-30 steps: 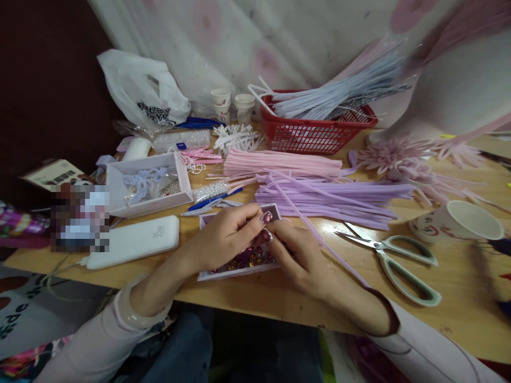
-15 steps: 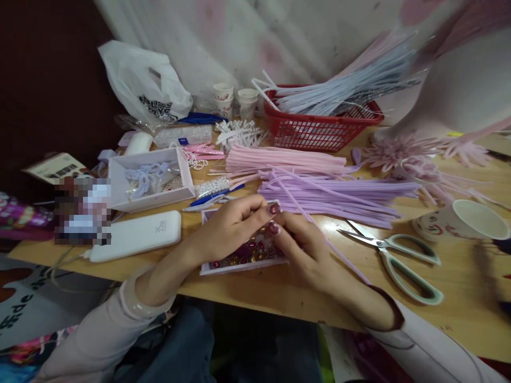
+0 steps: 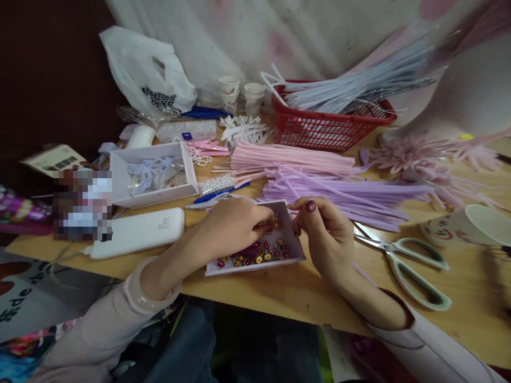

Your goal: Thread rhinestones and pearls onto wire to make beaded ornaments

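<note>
My left hand (image 3: 243, 226) reaches into a small white box (image 3: 294, 239), its fingers curled together at the gems; whatever is between the fingertips is hidden. Red and gold gem beads (image 3: 259, 259), with small clear ones, lie in the box. Just right of the box, my right hand (image 3: 325, 239) is closed on a purple pipe cleaner (image 3: 362, 273). One stretch of it shows at the fingertips and another beside the wrist; the palm hides the middle. Scissors (image 3: 386, 246) with pale green handles lie right of this hand, blades apart.
Purple pipe cleaners (image 3: 343, 197) and pink ones (image 3: 291, 158) lie behind the hands. A red basket (image 3: 331, 130) stands at the back. Left are a white power bank (image 3: 139, 232) and another white box (image 3: 159, 199). A paper cup (image 3: 459, 229) lies tipped at right.
My hands have parted. The left has gone down into the box of gems, while the right has moved rightward with the pipe cleaner. The view has shifted slightly.
</note>
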A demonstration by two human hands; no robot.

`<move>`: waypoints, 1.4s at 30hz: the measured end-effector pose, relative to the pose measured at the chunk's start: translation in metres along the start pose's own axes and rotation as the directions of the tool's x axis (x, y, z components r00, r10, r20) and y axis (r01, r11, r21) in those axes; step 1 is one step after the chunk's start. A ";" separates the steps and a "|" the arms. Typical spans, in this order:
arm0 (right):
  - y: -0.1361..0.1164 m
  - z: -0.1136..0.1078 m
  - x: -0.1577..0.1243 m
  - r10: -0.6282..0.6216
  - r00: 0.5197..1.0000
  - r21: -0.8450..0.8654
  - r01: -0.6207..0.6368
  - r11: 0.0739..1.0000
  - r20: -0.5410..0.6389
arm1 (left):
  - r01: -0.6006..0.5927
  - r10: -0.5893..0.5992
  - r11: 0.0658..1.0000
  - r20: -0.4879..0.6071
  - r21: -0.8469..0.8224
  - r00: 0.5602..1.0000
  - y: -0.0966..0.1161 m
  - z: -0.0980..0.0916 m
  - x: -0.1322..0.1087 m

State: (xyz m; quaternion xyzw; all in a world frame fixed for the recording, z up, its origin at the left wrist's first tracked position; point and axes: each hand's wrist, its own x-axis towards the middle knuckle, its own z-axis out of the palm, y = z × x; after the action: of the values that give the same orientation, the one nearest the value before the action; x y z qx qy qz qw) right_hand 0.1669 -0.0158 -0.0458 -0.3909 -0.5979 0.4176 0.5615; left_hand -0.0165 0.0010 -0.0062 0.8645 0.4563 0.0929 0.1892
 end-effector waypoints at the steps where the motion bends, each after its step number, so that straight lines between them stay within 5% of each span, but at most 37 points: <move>1: 0.000 0.001 0.001 0.022 1.000 0.025 -0.022 0.999 -0.014 | -0.016 0.016 1.000 0.007 0.023 1.000 0.001 0.001 0.002; 10: -0.005 0.002 0.001 0.115 0.993 0.190 -0.112 0.975 -0.002 | -0.045 0.014 0.969 0.128 0.243 0.992 0.012 0.003 0.015; 23: -0.005 0.001 0.001 0.140 0.990 0.142 -0.143 0.980 0.027 | -0.015 -0.023 0.977 0.175 0.211 0.984 0.019 0.005 0.015; 27: -0.004 -0.002 -0.001 0.091 0.994 0.109 -0.098 0.989 0.066 | 0.134 -0.132 0.991 0.069 -0.030 0.989 0.015 -0.002 0.006; 30: -0.007 -0.005 -0.004 0.006 0.988 -0.024 -0.002 1.000 0.156 | 0.135 -0.133 0.935 0.027 -0.329 0.991 0.009 -0.006 -0.003; 36: -0.024 -0.006 -0.003 -0.043 0.878 -0.225 0.169 0.959 0.476 | 0.128 -0.089 0.611 0.092 -0.782 0.992 0.004 -0.001 -0.010; 39: -0.026 -0.005 -0.001 -0.048 0.855 -0.258 0.209 0.943 0.516 | 0.136 -0.045 0.468 0.130 -0.873 0.990 0.005 0.003 -0.010; 42: -0.024 -0.005 0.000 -0.061 0.851 -0.258 0.225 0.939 0.521 | 0.132 -0.023 0.427 0.135 -0.895 0.991 0.006 0.005 -0.010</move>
State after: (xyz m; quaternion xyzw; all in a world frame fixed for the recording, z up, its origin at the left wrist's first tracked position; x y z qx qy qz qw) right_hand 0.1719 -0.0239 -0.0229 -0.3046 -0.8098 0.3628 0.3463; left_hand -0.0163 -0.0113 -0.0080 0.6117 0.3654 0.2691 0.6480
